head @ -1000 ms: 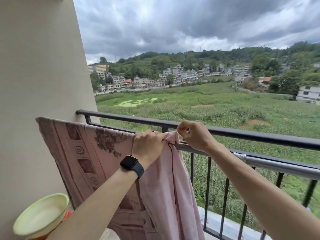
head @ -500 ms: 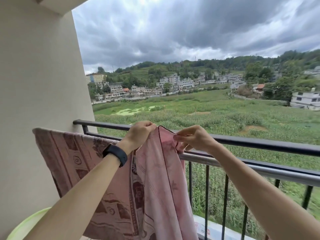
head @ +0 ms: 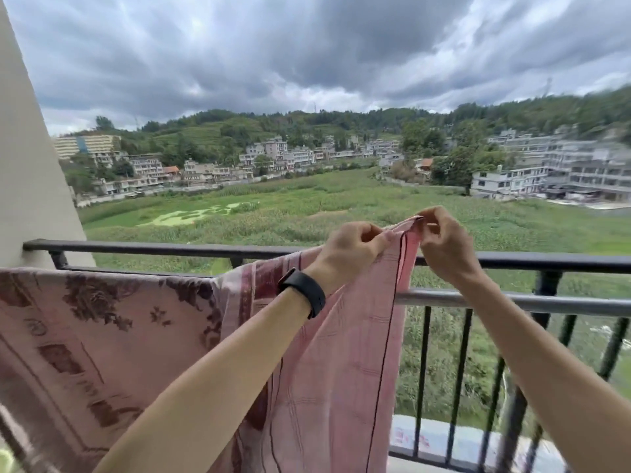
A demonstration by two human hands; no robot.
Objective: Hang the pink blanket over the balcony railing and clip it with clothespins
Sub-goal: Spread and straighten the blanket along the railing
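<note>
The pink blanket [head: 102,336], patterned with dark red flowers, drapes over the silver rail [head: 512,300] on the left half of the view. Its right end is lifted above the black balcony railing [head: 153,249]. My left hand [head: 351,249], with a black watch on the wrist, pinches the blanket's top edge. My right hand [head: 444,244] pinches the corner of the same edge just to the right, held a little higher than the black top rail. No clothespins are in view.
A beige wall [head: 30,165] closes the left side where the railing ends. Black vertical bars [head: 461,387] run below the rails at right. Beyond lie a green field, buildings and a cloudy sky.
Both hands have lifted the blanket's right end up and carried it to the right along the rail. The view has tilted up, and the green bowl at lower left has dropped out of sight.
</note>
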